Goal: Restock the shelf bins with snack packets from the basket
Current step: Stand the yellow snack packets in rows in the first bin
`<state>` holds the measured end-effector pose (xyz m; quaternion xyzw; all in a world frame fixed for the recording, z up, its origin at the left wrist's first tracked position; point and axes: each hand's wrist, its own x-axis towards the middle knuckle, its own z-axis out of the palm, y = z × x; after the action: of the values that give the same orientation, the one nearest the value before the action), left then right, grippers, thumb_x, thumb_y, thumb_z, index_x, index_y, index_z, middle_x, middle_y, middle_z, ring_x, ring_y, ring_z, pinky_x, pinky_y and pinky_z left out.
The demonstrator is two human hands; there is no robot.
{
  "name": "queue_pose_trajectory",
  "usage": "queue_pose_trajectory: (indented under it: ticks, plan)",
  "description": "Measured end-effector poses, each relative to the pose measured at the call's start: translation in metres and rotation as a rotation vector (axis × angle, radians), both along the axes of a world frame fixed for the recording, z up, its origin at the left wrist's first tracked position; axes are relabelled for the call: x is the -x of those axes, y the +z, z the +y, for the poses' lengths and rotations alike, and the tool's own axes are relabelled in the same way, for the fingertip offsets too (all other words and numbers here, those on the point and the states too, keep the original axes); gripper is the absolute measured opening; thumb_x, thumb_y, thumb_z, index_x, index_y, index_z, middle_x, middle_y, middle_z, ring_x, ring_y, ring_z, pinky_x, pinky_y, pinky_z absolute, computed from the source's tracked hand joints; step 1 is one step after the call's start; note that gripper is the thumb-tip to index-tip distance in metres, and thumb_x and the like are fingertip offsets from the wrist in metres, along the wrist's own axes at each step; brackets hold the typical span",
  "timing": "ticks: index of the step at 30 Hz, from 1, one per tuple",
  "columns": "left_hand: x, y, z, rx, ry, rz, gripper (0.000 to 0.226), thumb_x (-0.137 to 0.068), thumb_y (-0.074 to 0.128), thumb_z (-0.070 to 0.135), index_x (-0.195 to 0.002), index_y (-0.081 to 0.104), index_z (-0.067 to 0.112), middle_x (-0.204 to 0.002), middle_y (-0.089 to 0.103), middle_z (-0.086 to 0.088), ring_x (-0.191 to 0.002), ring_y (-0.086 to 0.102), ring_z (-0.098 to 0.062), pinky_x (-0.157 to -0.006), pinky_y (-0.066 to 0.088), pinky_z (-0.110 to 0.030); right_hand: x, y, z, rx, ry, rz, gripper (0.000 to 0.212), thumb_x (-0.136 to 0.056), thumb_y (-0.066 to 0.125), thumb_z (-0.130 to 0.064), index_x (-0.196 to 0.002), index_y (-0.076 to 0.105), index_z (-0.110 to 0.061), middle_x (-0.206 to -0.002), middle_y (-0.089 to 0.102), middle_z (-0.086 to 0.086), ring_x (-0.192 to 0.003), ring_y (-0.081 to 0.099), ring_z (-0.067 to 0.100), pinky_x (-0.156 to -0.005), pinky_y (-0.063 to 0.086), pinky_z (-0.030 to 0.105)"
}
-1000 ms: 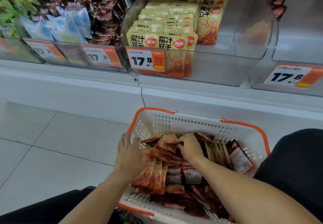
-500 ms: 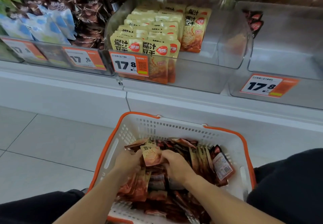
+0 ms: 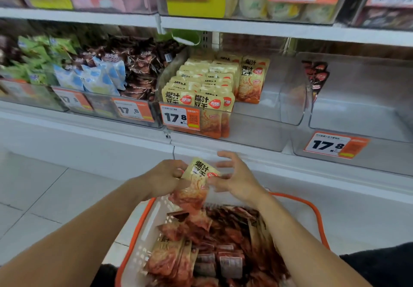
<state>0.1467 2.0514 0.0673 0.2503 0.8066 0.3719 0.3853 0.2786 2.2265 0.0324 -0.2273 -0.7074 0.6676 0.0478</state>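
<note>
A white basket with an orange rim [image 3: 317,215] sits low in front of me, full of red and yellow snack packets [image 3: 214,248]. Above its far edge my left hand [image 3: 165,177] grips a small bunch of yellow-topped packets [image 3: 196,181]. My right hand [image 3: 237,177] is against the bunch's right side, thumb at the packets and the other fingers spread. Straight ahead, a clear shelf bin [image 3: 263,130] holds rows of the same yellow packets [image 3: 205,85] in its left half; its right half is bare.
A clear bin [image 3: 357,116] to the right holds only a few dark red packets at the back. Bins on the left hold brown, blue and green packets [image 3: 107,72]. Price tags hang on the bin fronts. An upper shelf [image 3: 245,25] runs overhead. Tiled floor lies left.
Both hands have risen out of the basket with a bunch of packets, toward the shelf. The camera has tilted up, showing the upper shelf.
</note>
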Motion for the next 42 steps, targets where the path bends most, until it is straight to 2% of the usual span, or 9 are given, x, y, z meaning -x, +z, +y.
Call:
queue_pose_trajectory:
  ticks: [4, 9, 12, 15, 21, 27, 30, 36, 42]
  plan:
    - [0.003, 0.052, 0.016, -0.075, -0.093, 0.184, 0.016, -0.093, 0.067, 0.007, -0.103, 0.063, 0.019, -0.096, 0.074, -0.005, -0.064, 0.064, -0.010, -0.057, 0.046, -0.019, 0.000, 0.048, 0.008, -0.147, 0.032, 0.137, 0.024, -0.091, 0.070, -0.006, -0.108, 0.063, -0.021, -0.116, 0.067, 0.007, -0.086, 0.073, 0.026, -0.069, 0.061, 0.035]
    - [-0.007, 0.074, 0.036, -0.384, 0.031, 0.333, 0.015, -0.092, 0.069, 0.019, -0.107, 0.067, 0.014, -0.097, 0.075, 0.005, -0.090, 0.071, -0.009, -0.085, 0.057, -0.032, -0.004, 0.109, 0.029, -0.513, -0.088, 0.352, 0.032, -0.093, 0.066, -0.011, -0.095, 0.059, -0.041, -0.099, 0.070, -0.012, -0.090, 0.068, 0.012, -0.073, 0.054, 0.026]
    - [-0.001, 0.082, 0.050, -0.447, 0.115, 0.642, 0.022, -0.090, 0.071, 0.029, -0.110, 0.065, 0.022, -0.106, 0.065, 0.016, -0.101, 0.058, 0.004, -0.088, 0.046, -0.014, -0.013, 0.146, 0.045, -0.733, -0.256, 0.442, 0.030, -0.094, 0.065, -0.017, -0.102, 0.057, -0.045, -0.100, 0.067, -0.019, -0.087, 0.063, 0.004, -0.069, 0.045, 0.015]
    - [0.011, 0.084, 0.059, -0.444, 0.125, 0.953, 0.030, -0.088, 0.073, 0.023, -0.116, 0.063, 0.021, -0.117, 0.056, 0.010, -0.112, 0.046, -0.004, -0.092, 0.037, -0.023, -0.020, 0.169, 0.065, -0.846, -0.435, 0.503, 0.023, -0.095, 0.063, -0.013, -0.106, 0.059, -0.034, -0.100, 0.066, -0.015, -0.086, 0.061, 0.005, -0.067, 0.046, 0.014]
    - [0.038, 0.067, 0.069, -0.286, -0.043, 1.259, 0.054, -0.085, 0.051, 0.055, -0.129, 0.056, 0.024, -0.141, 0.050, -0.001, -0.138, 0.036, -0.028, -0.110, 0.032, -0.050, 0.006, 0.175, 0.121, -1.169, -0.338, 0.080, 0.019, -0.094, 0.063, -0.013, -0.111, 0.064, -0.020, -0.104, 0.066, -0.002, -0.091, 0.056, 0.016, -0.080, 0.042, 0.030]
    - [0.050, 0.049, 0.076, -0.288, -0.087, 1.327, 0.055, -0.085, 0.056, 0.052, -0.133, 0.053, 0.026, -0.145, 0.047, -0.001, -0.143, 0.035, -0.029, -0.119, 0.015, -0.044, 0.062, 0.176, 0.158, -1.291, -0.173, -0.187, 0.026, -0.090, 0.071, -0.018, -0.116, 0.065, -0.018, -0.115, 0.069, 0.011, -0.109, 0.062, 0.031, -0.088, 0.047, 0.037]
    - [0.050, 0.047, 0.081, -0.298, -0.055, 1.310, 0.054, -0.085, 0.056, 0.050, -0.132, 0.055, 0.025, -0.143, 0.049, -0.001, -0.141, 0.039, -0.027, -0.118, 0.018, -0.047, 0.093, 0.173, 0.170, -1.289, -0.123, -0.284, 0.037, -0.094, 0.068, -0.021, -0.129, 0.060, -0.013, -0.131, 0.063, 0.012, -0.122, 0.057, 0.032, -0.096, 0.045, 0.036]
    - [0.056, 0.039, 0.082, -0.328, -0.054, 1.340, 0.054, -0.087, 0.059, 0.050, -0.135, 0.056, 0.024, -0.144, 0.049, -0.001, -0.140, 0.040, -0.024, -0.119, 0.021, -0.050, 0.137, 0.157, 0.191, -1.274, -0.088, -0.428, 0.044, -0.098, 0.059, -0.025, -0.138, 0.048, -0.011, -0.137, 0.054, 0.015, -0.125, 0.052, 0.033, -0.098, 0.044, 0.035]
    - [0.058, 0.035, 0.082, -0.368, -0.051, 1.346, 0.054, -0.088, 0.061, 0.048, -0.136, 0.056, 0.023, -0.146, 0.047, 0.000, -0.142, 0.038, -0.022, -0.120, 0.020, -0.049, 0.152, 0.146, 0.199, -1.318, -0.078, -0.435, 0.052, -0.084, 0.074, -0.032, -0.126, 0.055, -0.008, -0.128, 0.051, 0.016, -0.116, 0.053, 0.030, -0.092, 0.046, 0.031]
